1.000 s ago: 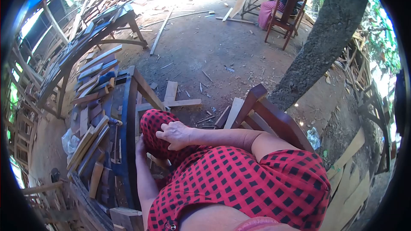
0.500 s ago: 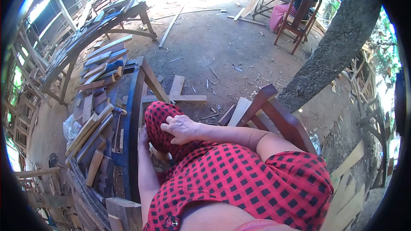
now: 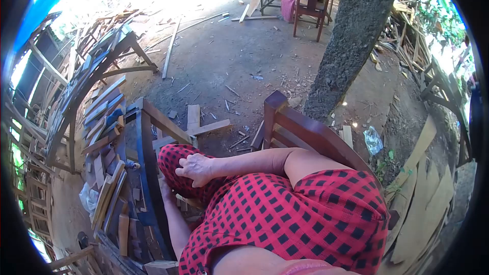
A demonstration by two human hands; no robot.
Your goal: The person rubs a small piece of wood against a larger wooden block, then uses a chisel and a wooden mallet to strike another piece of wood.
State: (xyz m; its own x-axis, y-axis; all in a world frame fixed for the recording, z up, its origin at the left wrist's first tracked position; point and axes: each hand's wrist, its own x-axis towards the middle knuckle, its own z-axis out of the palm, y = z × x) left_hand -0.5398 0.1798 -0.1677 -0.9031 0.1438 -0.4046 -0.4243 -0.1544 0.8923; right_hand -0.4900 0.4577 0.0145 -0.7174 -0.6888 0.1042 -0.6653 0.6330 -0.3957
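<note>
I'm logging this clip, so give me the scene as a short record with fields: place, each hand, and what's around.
place: outdoor woodworking yard on dirt ground
right hand: rests open on the knee of the red-and-black checked garment, holding nothing
left hand: low beside the workbench, mostly hidden, grip unclear
on bench: stacked wooden slats
seat: dark wooden chair
background: tree trunk; another person seated at a table

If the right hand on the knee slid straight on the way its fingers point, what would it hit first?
Likely the blue rail just past the knee: the right hand lies there, fingers toward it. Depth is unclear; it might pass over to the wood strips.
</note>
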